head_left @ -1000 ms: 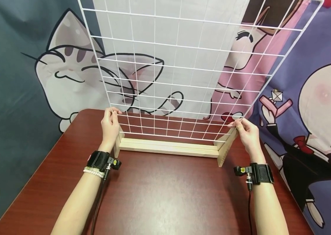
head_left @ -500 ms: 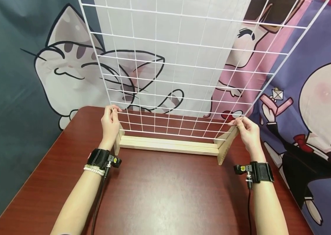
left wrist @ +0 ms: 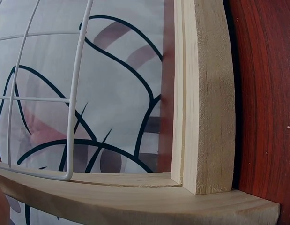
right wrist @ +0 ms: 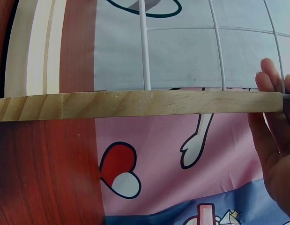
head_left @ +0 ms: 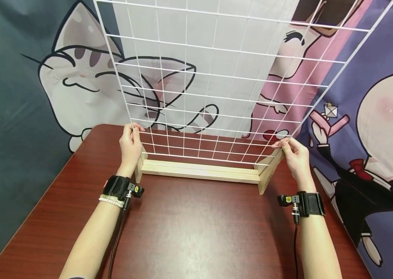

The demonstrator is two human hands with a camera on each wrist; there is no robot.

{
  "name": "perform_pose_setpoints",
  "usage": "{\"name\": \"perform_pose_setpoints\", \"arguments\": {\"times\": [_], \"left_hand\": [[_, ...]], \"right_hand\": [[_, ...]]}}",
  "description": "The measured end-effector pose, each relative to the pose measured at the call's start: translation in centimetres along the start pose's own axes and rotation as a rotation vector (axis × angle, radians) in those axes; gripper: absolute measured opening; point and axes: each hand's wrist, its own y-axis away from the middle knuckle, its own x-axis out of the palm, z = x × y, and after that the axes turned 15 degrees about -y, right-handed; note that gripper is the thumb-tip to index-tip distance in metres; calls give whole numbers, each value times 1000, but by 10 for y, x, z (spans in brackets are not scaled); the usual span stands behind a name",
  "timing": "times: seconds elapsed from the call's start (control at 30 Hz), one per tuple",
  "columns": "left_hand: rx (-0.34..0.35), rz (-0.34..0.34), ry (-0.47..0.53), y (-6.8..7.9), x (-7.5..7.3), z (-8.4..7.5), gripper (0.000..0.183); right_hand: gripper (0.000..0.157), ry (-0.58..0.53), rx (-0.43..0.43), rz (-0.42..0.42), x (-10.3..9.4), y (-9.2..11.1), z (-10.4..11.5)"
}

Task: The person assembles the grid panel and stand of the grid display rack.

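You have the white wire grid [head_left: 213,74] standing upright between two wooden uprights, its lower edge above the desk. Your left wrist view shows the grid's lower corner at the groove of the left upright [head_left: 139,168], with a plain gap between the lowest wire and the wooden crossbar [head_left: 199,171]. Whether the right edge sits in a groove cannot be confirmed, since the right upright [head_left: 270,173] blocks that line of sight.

The fingers of your left hand [head_left: 131,145] are pinched together on the grid's left side wire, near the upper end of that upright; this rests on the head view, as the wrist view barely catches them. Your right hand [head_left: 294,155] pinches the grid's opposite edge, fingers closed at the tip of the right upright.

Progress, in my judgement: the uprights and crossbar are joined into one stand, and the grid appears to have entered it part of the way. Outstanding is the lower edge, not yet down at the crossbar, which carries a lengthwise groove of its own.

The stand rests on your reddish-brown desk [head_left: 196,228], toward the far side. Beyond it hangs a printed cloth [head_left: 78,100] with cartoon animals. You wear a black strap and a small camera on each wrist.
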Motion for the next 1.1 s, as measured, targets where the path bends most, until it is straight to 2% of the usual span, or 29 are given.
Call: {"name": "perform_pose_setpoints", "arguments": {"times": [0.2, 0.33, 0.47, 0.73, 0.93, 1.0, 1.1], "left_hand": [[-9, 28, -10, 0, 0, 5, 20], [2, 17, -20, -1, 8, 26, 20], [13, 4, -28, -2, 11, 37, 21], [32, 18, -9, -4, 12, 37, 22], [33, -7, -16, -4, 14, 36, 20], [29, -14, -16, -3, 14, 33, 20], [26, -13, -9, -1, 9, 20, 20]], "right_hand": [[27, 43, -18, 10, -1, 0, -1], [26, 52, -8, -6, -2, 0, -3], [24, 66, -11, -11, 1, 1, 1], [20, 90, -20, 6, -1, 2, 3], [23, 92, -21, 19, -1, 1, 2], [23, 98, -21, 20, -2, 1, 2], [22, 101, -15, 17, -2, 1, 1]]}}
